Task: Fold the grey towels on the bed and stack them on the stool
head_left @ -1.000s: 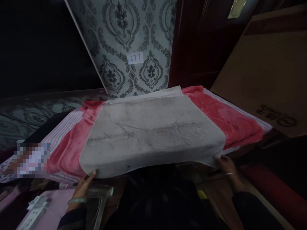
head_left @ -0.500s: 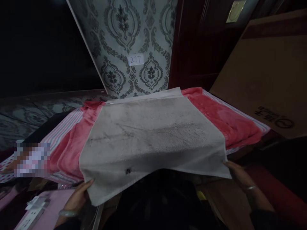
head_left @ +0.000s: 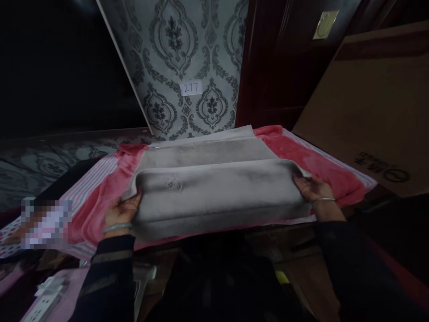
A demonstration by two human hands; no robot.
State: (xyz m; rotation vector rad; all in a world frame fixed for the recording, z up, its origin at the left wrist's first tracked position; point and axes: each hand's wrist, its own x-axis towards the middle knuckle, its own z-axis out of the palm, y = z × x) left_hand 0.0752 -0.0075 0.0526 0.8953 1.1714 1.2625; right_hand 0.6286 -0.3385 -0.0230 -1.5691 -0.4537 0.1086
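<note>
While gripping one gray towel (head_left: 214,190) with left hand (head_left: 122,211) and right hand (head_left: 313,188), fingers curled at opposite ends, holds its near part raised and folded over the flat far part. Lies across one red blanket (head_left: 330,172), itself over striped cloth (head_left: 89,179); cannot tell what supports them. Behind, on patterned wallpaper (head_left: 174,40), one paper label (head_left: 191,87) reading 277. To the right, one dark red door (head_left: 278,58) and one cardboard box (head_left: 372,107). To the left, one large black panel (head_left: 60,67) and, lower, one white power strip (head_left: 42,307). On the wrists, two bracelets (head_left: 117,227).
</note>
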